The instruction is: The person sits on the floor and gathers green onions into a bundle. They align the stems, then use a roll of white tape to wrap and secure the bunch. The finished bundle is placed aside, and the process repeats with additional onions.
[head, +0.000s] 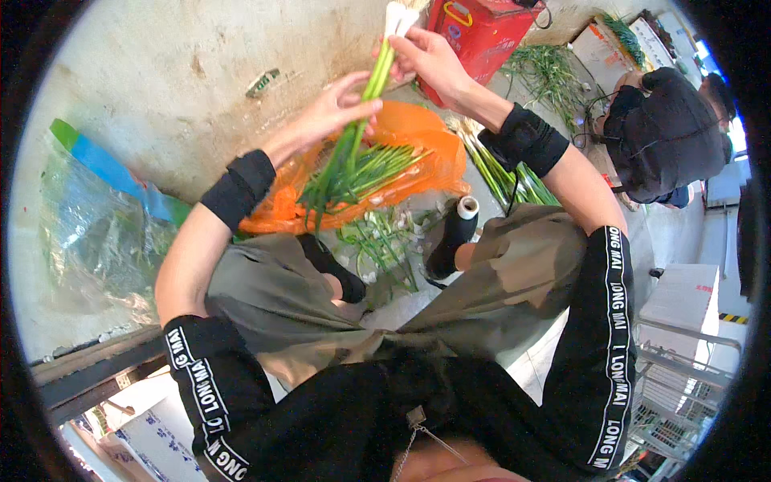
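A small bunch of green onions [380,75] slants in front of me, white bulb ends up and dark leaves hanging down. My right hand [424,57] pinches it just below the bulbs. Lower on the stalks, my left hand [349,108] is loosely around them, its thumb across the front. Beneath the hands lies an orange plastic bag [449,159], spread wide, with more green onions [385,172] on it. The held leaves hang over that pile and partly cover it.
Scraps of leaves and peel [379,241] litter the floor between my feet. A roll of tape [467,208] stands by my right shoe. More green onions [512,175] lie at right, near a red container [476,45]. A person [665,135] in dark clothing is farther right. Clear plastic [102,235] lies at left.
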Motion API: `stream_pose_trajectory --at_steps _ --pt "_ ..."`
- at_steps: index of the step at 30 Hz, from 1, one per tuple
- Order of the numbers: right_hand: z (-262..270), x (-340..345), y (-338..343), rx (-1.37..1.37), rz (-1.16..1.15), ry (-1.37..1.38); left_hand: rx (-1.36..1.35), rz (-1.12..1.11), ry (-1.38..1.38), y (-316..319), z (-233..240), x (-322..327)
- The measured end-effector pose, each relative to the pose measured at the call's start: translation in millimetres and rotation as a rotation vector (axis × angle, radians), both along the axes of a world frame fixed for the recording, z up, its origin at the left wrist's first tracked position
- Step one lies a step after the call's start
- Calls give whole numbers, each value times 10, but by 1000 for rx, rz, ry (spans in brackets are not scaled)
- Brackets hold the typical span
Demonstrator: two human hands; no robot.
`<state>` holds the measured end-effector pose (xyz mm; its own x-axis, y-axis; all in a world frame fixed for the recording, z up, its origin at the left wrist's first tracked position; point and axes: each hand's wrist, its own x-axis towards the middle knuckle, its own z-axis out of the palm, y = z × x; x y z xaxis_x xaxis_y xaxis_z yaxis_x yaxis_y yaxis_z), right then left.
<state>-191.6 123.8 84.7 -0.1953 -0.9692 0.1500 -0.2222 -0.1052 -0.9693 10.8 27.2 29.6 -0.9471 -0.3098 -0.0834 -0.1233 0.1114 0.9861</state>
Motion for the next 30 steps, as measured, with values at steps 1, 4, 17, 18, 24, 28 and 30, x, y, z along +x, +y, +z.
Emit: stream_pose_trajectory --at_steps 1,4,17,18,24,28,30 --pt "33 47 -36 -33 23 -19 12 -6 44 -32 43 -21" --pt "100 82 -82 -135 -80 -135 -131 6 4 -164 278 -10" --pt "-2725 182 579 200 777 865 -999 328 -117 -410 881 211" --pt "-2904 267 699 19 766 813 -1027 290 -101 -437 630 203" --pt "-3373 716 981 435 855 902 -786 147 -298 -416 -540 374" --pt "-3264 396 948 419 751 838 -695 103 -281 -356 -753 471" --pt "-3228 70 790 346 527 942 -585 95 -342 -362 -787 476"
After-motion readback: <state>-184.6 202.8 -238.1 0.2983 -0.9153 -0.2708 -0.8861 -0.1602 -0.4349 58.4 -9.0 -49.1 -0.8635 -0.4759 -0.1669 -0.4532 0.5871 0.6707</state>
